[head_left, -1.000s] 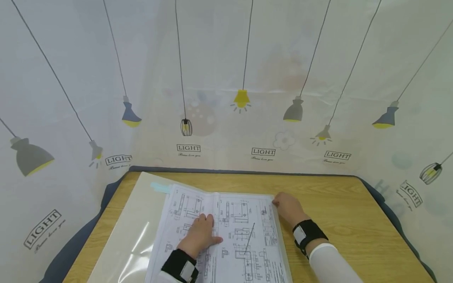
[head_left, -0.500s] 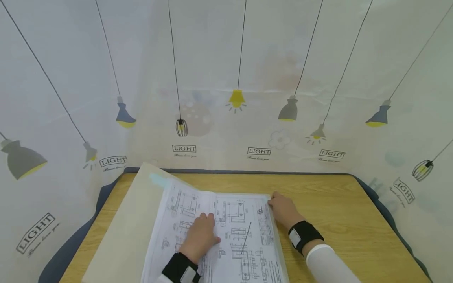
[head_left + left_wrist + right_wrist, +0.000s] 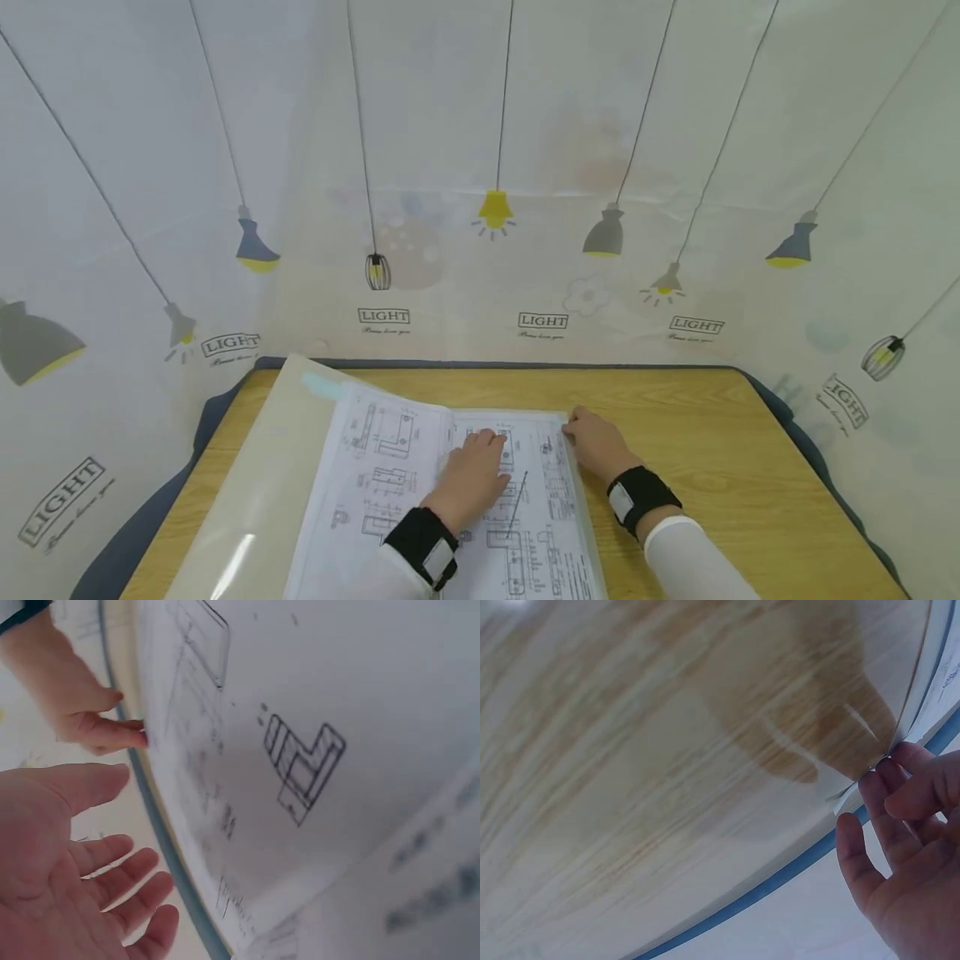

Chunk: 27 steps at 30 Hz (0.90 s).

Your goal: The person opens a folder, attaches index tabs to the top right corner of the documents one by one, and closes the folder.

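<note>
A folder (image 3: 247, 467) with a pale, glossy cover lies open on the table. Its sheets carry printed technical drawings; one is on the left page (image 3: 378, 483) and one on the right page (image 3: 558, 508). Over the upper middle of the right page is my left hand (image 3: 472, 475), palm down, fingers extended and loosely spread. The left wrist view has the left hand (image 3: 82, 855) beside a printed sheet (image 3: 360, 690), holding nothing. At the top right corner of the folder, my right hand (image 3: 600, 446) pinches the edge. Close up, the right hand's fingertips (image 3: 870, 784) meet at that corner.
The wood-grain table (image 3: 735, 467) extends to the right of the folder. A light blue strip (image 3: 322, 386) marks the folder's upper left. Behind stands a backdrop (image 3: 450, 150) printed with hanging lamps, and a dark blue band (image 3: 495, 364) runs along the table's far edge.
My left hand has shifted right, from near the fold onto the right page. My right hand keeps to the top right corner. The view has turned slightly, so everything sits further left.
</note>
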{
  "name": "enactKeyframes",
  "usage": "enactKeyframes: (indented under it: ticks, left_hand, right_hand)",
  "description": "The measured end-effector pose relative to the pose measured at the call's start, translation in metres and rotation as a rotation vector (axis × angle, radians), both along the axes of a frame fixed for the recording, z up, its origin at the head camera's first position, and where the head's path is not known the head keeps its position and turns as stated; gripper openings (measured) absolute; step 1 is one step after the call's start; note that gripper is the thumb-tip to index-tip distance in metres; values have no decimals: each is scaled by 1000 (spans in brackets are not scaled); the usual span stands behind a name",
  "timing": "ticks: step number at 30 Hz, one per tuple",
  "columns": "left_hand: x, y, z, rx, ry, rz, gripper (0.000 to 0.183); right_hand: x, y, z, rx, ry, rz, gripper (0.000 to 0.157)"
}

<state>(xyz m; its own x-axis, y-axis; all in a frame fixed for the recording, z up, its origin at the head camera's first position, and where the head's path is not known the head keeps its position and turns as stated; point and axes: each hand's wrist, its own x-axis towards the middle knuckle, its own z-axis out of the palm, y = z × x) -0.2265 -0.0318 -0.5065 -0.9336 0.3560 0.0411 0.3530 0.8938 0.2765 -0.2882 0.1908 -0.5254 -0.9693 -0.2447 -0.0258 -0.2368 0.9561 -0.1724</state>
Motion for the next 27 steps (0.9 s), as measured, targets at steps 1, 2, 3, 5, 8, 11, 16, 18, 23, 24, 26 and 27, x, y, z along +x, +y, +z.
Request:
enactKeyframes:
  ticks: [1,2,3,5,8,11,16,18,23,24,26,27]
  left_hand:
    - [-3,3,-1,-3,-7,-13,58]
    - [-6,6,-3,-7,-15,-26,59]
    - [-9,10,-4,-8,-24,-36,59]
    - [-14,15,-7,-14,-47,-54,59]
    - [-21,24,-11,-24,-69,-71,60]
    - [-27,34,-14,-49,-56,-84,60]
    - [-35,49,-20,-112,-7,-108,59]
    - [-38,54,-23,-126,6,-112,58]
    - [-43,60,-32,-140,15,-98,55]
    - [-45,62,-34,-145,14,-97,55]
    - [-48,65,-38,-153,21,-100,56]
    - [-49,66,-40,-161,26,-106,55]
  right_hand:
    - [0,0,0,0,2,0,26]
    - [-1,1,-1,-3,2,-4,26]
    - [-1,1,-1,-8,1,-6,26]
    - [-1,2,-3,-10,4,-1,26]
    - [0,2,-5,-7,5,1,25]
    - [0,3,-4,1,25,12,24]
    - [0,3,-1,20,60,25,22]
    - [0,2,0,32,67,30,23]
    - [-1,0,0,43,62,51,24]
    - [-1,1,0,42,60,49,24]
    - [0,1,1,32,60,43,23]
    - [1,2,1,31,61,40,23]
